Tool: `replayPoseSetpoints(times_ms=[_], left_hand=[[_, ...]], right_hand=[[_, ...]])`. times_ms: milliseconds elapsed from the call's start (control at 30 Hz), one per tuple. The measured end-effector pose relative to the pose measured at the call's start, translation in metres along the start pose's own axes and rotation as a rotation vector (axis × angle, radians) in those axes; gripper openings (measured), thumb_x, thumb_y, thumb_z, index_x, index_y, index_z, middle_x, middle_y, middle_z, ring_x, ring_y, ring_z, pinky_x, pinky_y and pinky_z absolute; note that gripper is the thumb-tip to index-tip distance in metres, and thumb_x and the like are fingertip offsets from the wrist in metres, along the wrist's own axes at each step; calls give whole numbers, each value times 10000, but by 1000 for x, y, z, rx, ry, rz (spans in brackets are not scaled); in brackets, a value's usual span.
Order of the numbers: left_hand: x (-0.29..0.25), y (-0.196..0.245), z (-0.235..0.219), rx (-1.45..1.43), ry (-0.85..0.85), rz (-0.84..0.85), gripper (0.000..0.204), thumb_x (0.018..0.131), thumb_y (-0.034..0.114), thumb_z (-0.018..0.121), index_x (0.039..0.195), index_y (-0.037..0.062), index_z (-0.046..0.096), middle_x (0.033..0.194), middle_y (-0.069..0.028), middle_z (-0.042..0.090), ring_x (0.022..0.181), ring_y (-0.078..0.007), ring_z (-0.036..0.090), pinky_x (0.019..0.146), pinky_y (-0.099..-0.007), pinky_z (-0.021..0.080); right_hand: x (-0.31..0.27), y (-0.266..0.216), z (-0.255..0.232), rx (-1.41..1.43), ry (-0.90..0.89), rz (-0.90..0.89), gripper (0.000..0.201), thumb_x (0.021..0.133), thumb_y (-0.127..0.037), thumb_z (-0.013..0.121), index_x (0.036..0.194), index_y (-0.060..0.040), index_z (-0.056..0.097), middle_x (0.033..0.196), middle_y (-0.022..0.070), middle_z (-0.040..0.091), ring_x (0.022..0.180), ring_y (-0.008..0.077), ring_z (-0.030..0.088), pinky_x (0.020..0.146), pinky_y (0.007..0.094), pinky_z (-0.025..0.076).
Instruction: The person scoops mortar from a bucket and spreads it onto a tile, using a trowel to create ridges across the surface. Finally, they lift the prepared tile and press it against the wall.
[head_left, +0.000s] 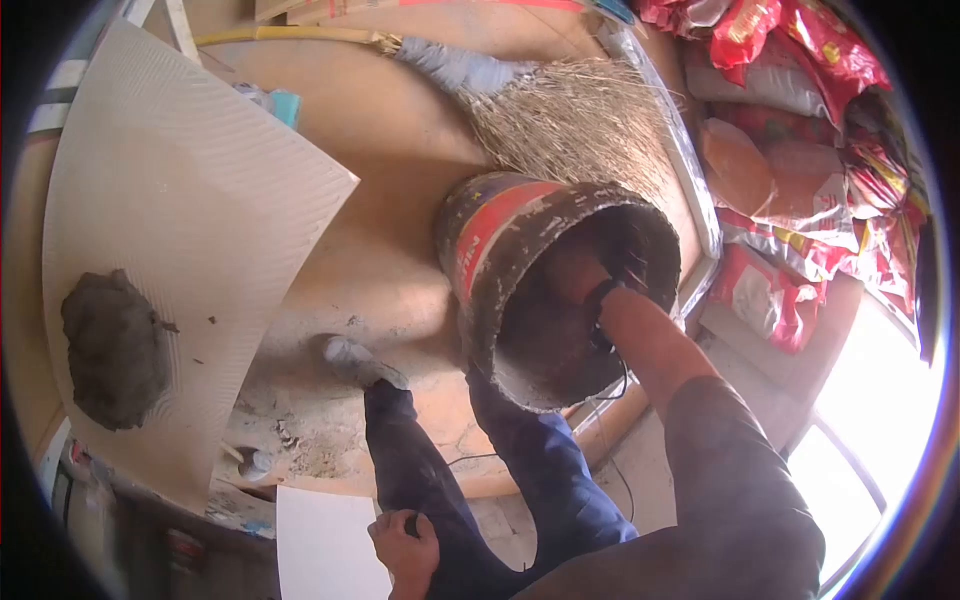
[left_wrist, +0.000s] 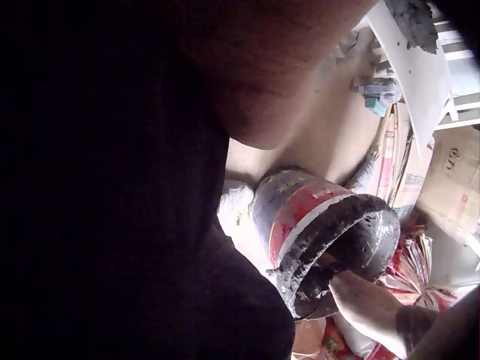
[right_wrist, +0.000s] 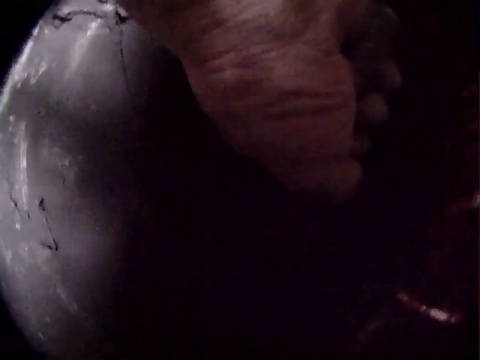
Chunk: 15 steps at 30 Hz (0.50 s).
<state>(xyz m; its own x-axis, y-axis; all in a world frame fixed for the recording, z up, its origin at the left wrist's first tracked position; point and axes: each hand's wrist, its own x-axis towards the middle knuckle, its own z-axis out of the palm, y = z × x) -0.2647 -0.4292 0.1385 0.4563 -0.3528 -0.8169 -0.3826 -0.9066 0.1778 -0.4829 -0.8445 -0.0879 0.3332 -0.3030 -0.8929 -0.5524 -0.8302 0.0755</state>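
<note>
The right hand (head_left: 575, 272) reaches deep inside a tilted, mortar-crusted bucket (head_left: 485, 310). Close up in the right wrist view, the right hand (right_wrist: 285, 105) has curled fingers in deep shadow; whether they hold anything is hidden. Loosely curled, the left hand (head_left: 405, 550) rests on the thigh, with a small dark patch between thumb and fingers. The left wrist view shows a large, dim part of the left hand (left_wrist: 262, 90) above the bucket (left_wrist: 300, 214). A lump of grey mortar (head_left: 115, 350) lies on a ridged pale board (head_left: 190, 170) at the left.
A straw broom (head_left: 575, 115) lies behind the bucket. Red and white bags (head_left: 790, 190) are piled at the right. A white sheet (head_left: 325, 540) is beside the left hand, and crumbs of debris (head_left: 310, 450) lie on the floor near the shoe (head_left: 360, 362). Cardboard (left_wrist: 454, 176) shows in the left wrist view.
</note>
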Motion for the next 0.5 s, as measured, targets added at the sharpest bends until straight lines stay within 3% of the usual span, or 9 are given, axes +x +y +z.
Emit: replayPoseSetpoints(times_ms=[133, 267, 367, 467, 500], left_hand=[[6, 9, -8, -36, 48, -8, 167, 749, 197, 708, 852, 67, 697, 948, -159, 647, 957, -371, 568, 826, -464, 486], [5, 13, -8, 9, -15, -25, 158, 747, 196, 713, 851, 77, 699, 952, -146, 649, 955, -368, 571, 814, -461, 491], [4, 5, -2, 25, 22, 53, 180, 755, 223, 685, 862, 78, 687, 940, -141, 653, 962, -363, 563, 864, -456, 475], [4, 14, -2, 82, 32, 27, 131, 747, 188, 711, 833, 90, 695, 928, -121, 650, 929, -358, 574, 790, -453, 495], [5, 16, -1, 74, 49, 23, 128, 748, 189, 709, 829, 91, 695, 923, -119, 649, 920, -356, 575, 783, -453, 496]], right_hand=[[-1, -23, -9, 245, -80, -48, 222, 836, -140, 578, 908, -12, 744, 950, 231, 712, 886, 373, 705, 791, 484, 565], [12, -29, 16, 421, -170, -19, 249, 801, -162, 594, 923, 6, 732, 944, 254, 701, 911, 388, 696, 835, 500, 551], [15, -37, 24, 530, -134, -36, 264, 779, -181, 609, 914, 15, 724, 941, 268, 695, 909, 420, 684, 836, 488, 548], [13, -44, 44, 785, -138, -11, 291, 781, -200, 627, 953, 21, 709, 943, 278, 691, 902, 441, 674, 828, 475, 543], [11, -44, 36, 816, -87, -75, 303, 780, -205, 638, 972, 19, 703, 936, 276, 691, 891, 432, 678, 818, 467, 543]])
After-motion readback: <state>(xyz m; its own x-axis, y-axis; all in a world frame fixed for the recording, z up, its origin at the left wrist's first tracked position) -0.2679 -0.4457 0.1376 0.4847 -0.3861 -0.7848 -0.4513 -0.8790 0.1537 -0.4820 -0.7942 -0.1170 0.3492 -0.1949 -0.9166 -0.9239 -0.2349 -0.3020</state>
